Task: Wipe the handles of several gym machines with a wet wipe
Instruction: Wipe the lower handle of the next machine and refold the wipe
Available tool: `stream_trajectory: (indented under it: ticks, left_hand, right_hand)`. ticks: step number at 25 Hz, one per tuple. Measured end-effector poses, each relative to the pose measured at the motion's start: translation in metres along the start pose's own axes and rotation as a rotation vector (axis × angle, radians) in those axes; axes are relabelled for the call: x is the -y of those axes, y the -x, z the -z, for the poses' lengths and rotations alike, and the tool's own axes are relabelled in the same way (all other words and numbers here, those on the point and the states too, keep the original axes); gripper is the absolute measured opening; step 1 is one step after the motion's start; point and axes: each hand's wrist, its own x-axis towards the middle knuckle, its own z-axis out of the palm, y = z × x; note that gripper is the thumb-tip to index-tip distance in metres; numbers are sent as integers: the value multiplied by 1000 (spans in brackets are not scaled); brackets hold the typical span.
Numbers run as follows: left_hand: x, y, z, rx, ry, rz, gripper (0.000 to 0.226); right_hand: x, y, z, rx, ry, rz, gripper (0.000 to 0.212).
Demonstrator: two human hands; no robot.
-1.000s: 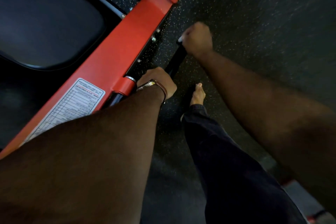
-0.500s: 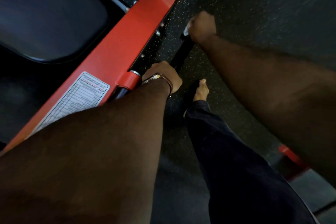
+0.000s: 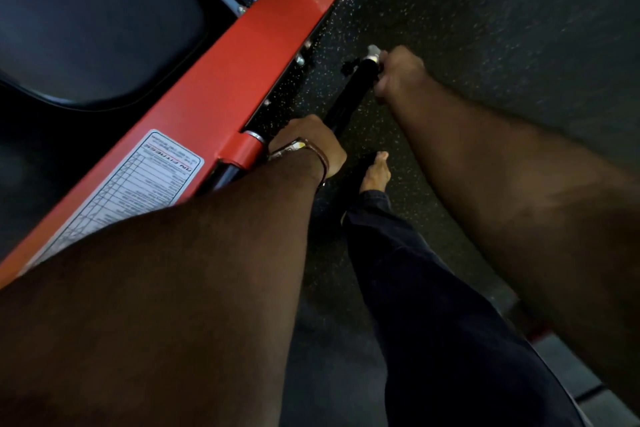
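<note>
A black handle bar (image 3: 348,97) sticks out from the red machine arm (image 3: 221,90). My left hand (image 3: 310,146) grips the bar near its red collar, a bracelet on the wrist. My right hand (image 3: 398,74) is curled at the bar's far end, pinching a white wet wipe (image 3: 374,53) against the tip. Only a small corner of the wipe shows beyond the fingers.
A black padded seat (image 3: 93,24) lies left of the red arm, which carries a white instruction label (image 3: 138,180). Below is dark speckled rubber floor (image 3: 485,10). My dark trouser leg (image 3: 433,305) and bare foot (image 3: 375,172) stand under the bar.
My right hand with the wipe has stayed at the bar's far end, shifting slightly off the tip so more of the black end shows. My left hand has kept its grip.
</note>
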Motion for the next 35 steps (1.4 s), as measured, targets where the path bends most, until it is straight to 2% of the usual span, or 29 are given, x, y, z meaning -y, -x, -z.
stream_trajectory:
  ticks: [2, 4, 6, 8, 11, 14, 16, 19, 21, 23, 25, 27, 29, 31, 32, 35]
  left_hand:
    - [0, -1, -1, 3, 5, -2, 51]
    - [1, -2, 1, -1, 9, -5, 49]
    - [1, -2, 1, -3, 20, -14, 49]
    - [1, -3, -2, -7, 36, -21, 49]
    - [3, -5, -3, -12, 44, -30, 47]
    - [4, -5, -2, 6, 87, -29, 42]
    - [4, -3, -2, 13, 97, -27, 41]
    - [4, -3, -3, 12, 93, -32, 43]
    - [4, -2, -3, 12, 109, -42, 43]
    - [4, -2, -1, 15, 122, -40, 44]
    - [4, 1, 0, 26, 134, -39, 45]
    - [3, 2, 1, 29, 128, -47, 45]
    - [5, 2, 0, 35, 122, -50, 43]
    - [8, 1, 0, 42, 153, -60, 42]
    - [10, 1, 1, 50, 170, -73, 37]
    - [20, 8, 5, 89, 133, -124, 25]
  right_hand:
    - [-17, 9, 8, 47, -235, -81, 18]
    - [-27, 19, 6, -36, -376, -137, 8]
    - [-28, 23, -4, -167, -401, -145, 25]
    - [-21, 32, -15, -244, -402, -135, 33]
    - [-34, 68, -12, -308, -157, -56, 24]
    - [-72, 102, 5, -220, 73, 135, 11]
    - [-72, 92, 5, -209, 47, 167, 11]
    - [-47, 62, -8, -226, -126, 63, 20]
    - [-49, 61, -11, -230, 2, 94, 20]
    - [-71, 88, 1, -236, 157, 152, 8]
    - [-90, 116, 15, -180, 178, 178, 8]
    - [-85, 117, 16, -112, 68, 165, 10]
    - [-66, 93, 7, -72, -284, -25, 9]
    - [-55, 71, -3, -9, -670, -174, 17]
    - [-61, 69, -5, 18, -721, -215, 19]
    - [-101, 85, 0, 125, -604, -287, 34]
